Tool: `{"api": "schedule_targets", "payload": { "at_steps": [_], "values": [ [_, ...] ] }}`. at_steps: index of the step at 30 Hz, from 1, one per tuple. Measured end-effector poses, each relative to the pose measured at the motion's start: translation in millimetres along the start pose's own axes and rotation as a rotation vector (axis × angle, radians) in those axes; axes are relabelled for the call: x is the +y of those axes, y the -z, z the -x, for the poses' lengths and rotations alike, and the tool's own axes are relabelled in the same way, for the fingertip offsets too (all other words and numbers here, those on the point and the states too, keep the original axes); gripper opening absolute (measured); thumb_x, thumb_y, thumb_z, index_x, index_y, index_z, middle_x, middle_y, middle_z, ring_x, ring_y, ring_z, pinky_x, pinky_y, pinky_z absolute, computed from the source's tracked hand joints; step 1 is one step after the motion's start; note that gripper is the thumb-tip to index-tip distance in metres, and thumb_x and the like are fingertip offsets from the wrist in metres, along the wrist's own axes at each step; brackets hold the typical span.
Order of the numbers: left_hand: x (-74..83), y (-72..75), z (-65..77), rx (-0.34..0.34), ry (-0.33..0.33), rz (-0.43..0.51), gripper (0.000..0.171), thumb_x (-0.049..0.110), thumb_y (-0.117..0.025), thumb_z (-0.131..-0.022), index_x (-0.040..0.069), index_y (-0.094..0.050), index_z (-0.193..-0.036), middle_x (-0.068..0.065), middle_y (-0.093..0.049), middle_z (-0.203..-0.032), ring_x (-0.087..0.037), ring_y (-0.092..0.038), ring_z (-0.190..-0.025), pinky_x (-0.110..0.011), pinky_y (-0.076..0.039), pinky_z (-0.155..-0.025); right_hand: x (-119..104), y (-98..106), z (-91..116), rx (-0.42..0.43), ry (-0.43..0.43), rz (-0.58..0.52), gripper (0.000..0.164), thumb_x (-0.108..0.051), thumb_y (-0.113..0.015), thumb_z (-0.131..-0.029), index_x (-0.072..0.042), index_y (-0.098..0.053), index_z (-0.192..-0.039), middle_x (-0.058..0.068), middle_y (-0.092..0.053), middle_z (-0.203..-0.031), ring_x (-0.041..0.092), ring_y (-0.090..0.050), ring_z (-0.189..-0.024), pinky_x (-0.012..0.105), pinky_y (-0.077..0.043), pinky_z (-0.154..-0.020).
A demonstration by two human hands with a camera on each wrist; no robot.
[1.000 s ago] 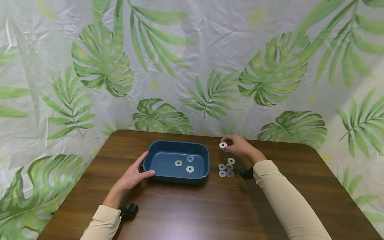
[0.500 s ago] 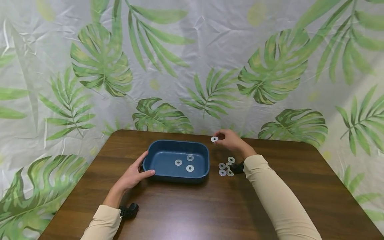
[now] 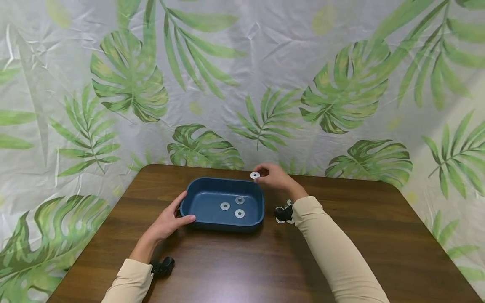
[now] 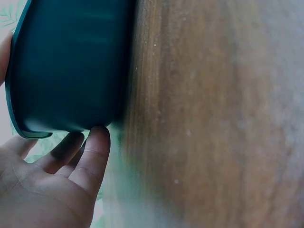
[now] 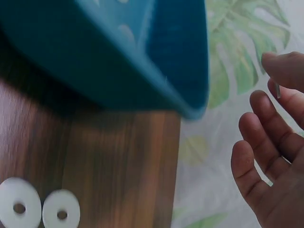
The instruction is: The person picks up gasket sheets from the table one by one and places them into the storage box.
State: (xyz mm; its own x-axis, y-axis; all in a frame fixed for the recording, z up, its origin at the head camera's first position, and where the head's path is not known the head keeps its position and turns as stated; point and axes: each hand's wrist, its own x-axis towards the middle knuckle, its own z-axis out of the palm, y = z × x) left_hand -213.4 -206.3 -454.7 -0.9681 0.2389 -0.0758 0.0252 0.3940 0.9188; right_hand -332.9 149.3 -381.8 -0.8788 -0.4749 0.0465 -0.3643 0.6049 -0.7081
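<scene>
In the head view a blue rectangular tub (image 3: 227, 227) stands left of the table's middle. Flat metal washers (image 3: 236, 215), three in all, lie spread on its floor. My left hand (image 3: 166, 221) grips the tub's left end, thumb over the near rim; the left wrist view has the fingertips (image 4: 98, 135) against the end wall. A single washer (image 3: 251, 176) is pinched between thumb and fingers of my right hand (image 3: 275, 176), above the far right corner of the tub. From the right wrist, that washer (image 5: 278, 90) appears edge-on, the other fingers loosely bent.
Several more washers (image 3: 279, 221) lie on the table right of the tub, partly covered by the right wrist's black camera (image 3: 284, 213). The brown wooden table (image 3: 227, 269) ends at a leaf-print curtain (image 3: 273, 105) behind.
My right hand has carried the pinched washer leftward, from above the washers on the table to the tub's far right corner. The left hand and tub have stayed put.
</scene>
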Motion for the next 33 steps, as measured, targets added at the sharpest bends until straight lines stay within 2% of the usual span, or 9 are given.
{"api": "schedule_targets", "payload": {
  "at_steps": [5,15,23,33],
  "values": [
    [-0.5,-0.2,-0.5,0.005,0.003,0.004,0.091,0.024,-0.07,-0.092,0.013,-0.012,-0.161,-0.023,-0.007,-0.166,-0.048,-0.017,-0.151,-0.061,-0.025,-0.118,-9,-12,-8,-0.019,0.039,-0.016,0.032,-0.008,-0.068,-0.091,0.002,-0.064,-0.121,0.02,-0.068,-0.113,0.028,-0.065,-0.101,0.035,-0.053,-0.086],
    [-1.2,0.4,-0.3,0.004,0.007,0.009,0.091,0.025,-0.07,-0.092,0.013,-0.011,-0.161,-0.024,-0.007,-0.166,-0.048,-0.018,-0.151,-0.06,-0.026,-0.118,-26,-34,-15,-0.07,-0.003,-0.079,0.033,-0.01,-0.067,-0.093,-0.003,-0.063,-0.125,0.016,-0.066,-0.116,0.024,-0.063,-0.101,0.034,-0.053,-0.087],
    [-1.4,1.0,-1.8,-0.001,-0.008,0.004,0.091,0.025,-0.07,-0.093,0.013,-0.011,-0.161,-0.024,-0.008,-0.166,-0.047,-0.02,-0.15,-0.059,-0.029,-0.116,-29,-39,-18,-0.077,-0.01,-0.08,0.035,-0.013,-0.069,-0.093,-0.006,-0.063,-0.127,0.014,-0.066,-0.12,0.025,-0.065,-0.108,0.036,-0.054,-0.09],
    [-2.0,-0.2,-0.9,0.005,-0.002,-0.001,0.091,0.025,-0.07,-0.093,0.013,-0.012,-0.161,-0.025,-0.009,-0.166,-0.048,-0.023,-0.149,-0.058,-0.03,-0.116,-32,-43,-20,-0.089,0.007,-0.085,0.035,-0.014,-0.069,-0.093,-0.007,-0.063,-0.127,0.013,-0.065,-0.121,0.025,-0.065,-0.108,0.036,-0.054,-0.091]
  ]
}}
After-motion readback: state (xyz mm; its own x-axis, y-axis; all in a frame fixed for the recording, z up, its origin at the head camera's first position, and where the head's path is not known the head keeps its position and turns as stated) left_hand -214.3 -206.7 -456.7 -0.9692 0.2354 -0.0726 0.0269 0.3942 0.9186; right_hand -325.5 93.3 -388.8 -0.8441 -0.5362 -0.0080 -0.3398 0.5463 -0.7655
